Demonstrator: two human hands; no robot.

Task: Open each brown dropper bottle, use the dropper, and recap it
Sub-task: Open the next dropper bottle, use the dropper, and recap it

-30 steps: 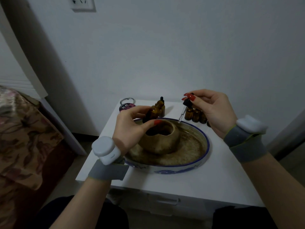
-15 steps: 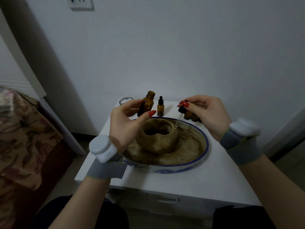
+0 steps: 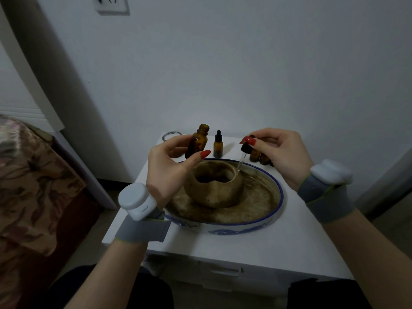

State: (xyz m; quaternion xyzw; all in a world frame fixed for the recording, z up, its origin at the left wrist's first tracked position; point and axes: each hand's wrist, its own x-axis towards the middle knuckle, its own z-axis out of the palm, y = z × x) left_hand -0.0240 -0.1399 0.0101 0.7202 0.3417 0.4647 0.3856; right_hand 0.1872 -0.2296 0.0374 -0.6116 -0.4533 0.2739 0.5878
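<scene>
dim, bluish cast | soft shadows on wall | wide-angle bending at edges | mild grain

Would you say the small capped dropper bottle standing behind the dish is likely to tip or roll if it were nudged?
The capped dropper bottle stands upright on the white table, tall and narrow under its cap, so a nudge near the top would probably tip it. It looks round, so on its side it would likely roll. It appears to be brown glass, probably fragile and smooth.

bottles open: 1 (image 3: 197, 139) | bottles capped: 1 (image 3: 218, 145) | droppers: 1 (image 3: 243, 154) | dishes: 1 (image 3: 277, 186) | pots: 1 (image 3: 214, 192)
</scene>
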